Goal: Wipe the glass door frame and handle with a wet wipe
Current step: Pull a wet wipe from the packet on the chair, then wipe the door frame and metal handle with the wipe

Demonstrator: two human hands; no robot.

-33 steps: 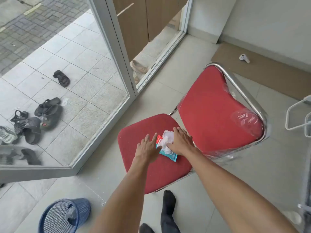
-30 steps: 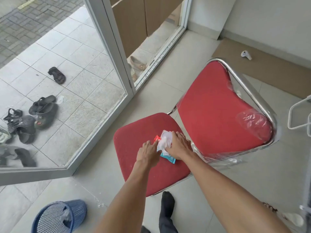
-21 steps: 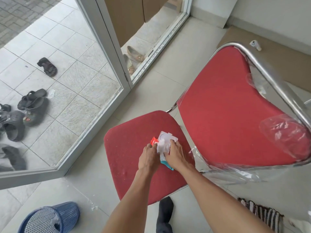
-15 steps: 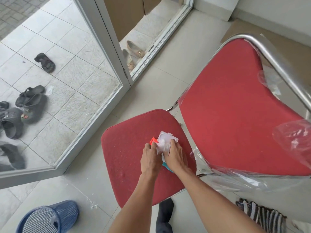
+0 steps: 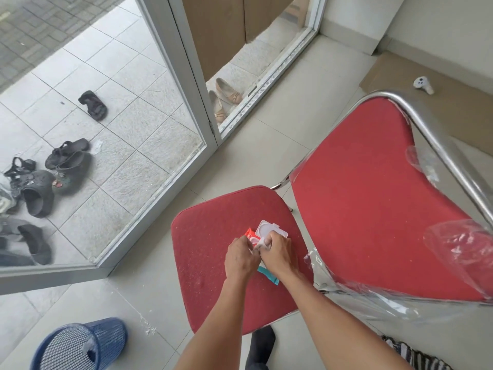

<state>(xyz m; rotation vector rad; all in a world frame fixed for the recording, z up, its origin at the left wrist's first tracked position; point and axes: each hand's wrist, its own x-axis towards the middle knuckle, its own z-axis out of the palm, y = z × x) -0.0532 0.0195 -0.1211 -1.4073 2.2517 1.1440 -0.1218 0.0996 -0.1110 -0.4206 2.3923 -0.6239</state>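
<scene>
The wet wipe pack [image 5: 250,233] lies on the seat of the red chair [image 5: 213,249], near-centre, w/ its white flip lid [image 5: 270,228] open twd the far side. The door frame [image 5: 186,65], white, stands far left of the chair, well apart from the pack. Through the glass left of it are dark sandals [image 5: 66,156], and beige flats [image 5: 226,97] lie just right of the frame post. A blue mesh bin [image 5: 80,345] is near left on the floor. Clear plastic wrap [image 5: 458,247] clings to the chair back at right. A white controller [image 5: 422,85] lies on cardboard, far right.

Grip: left hand [image 5: 241,256] is curled, fingertips pinching at the pack's opening. Right hand [image 5: 277,253] is curled round the pack by the lid. The hands touch and cover most of the pack, so only a red corner, a teal corner & the lid show. Can't tell if a wipe is out. The bin is cut off by the bottom edge.
</scene>
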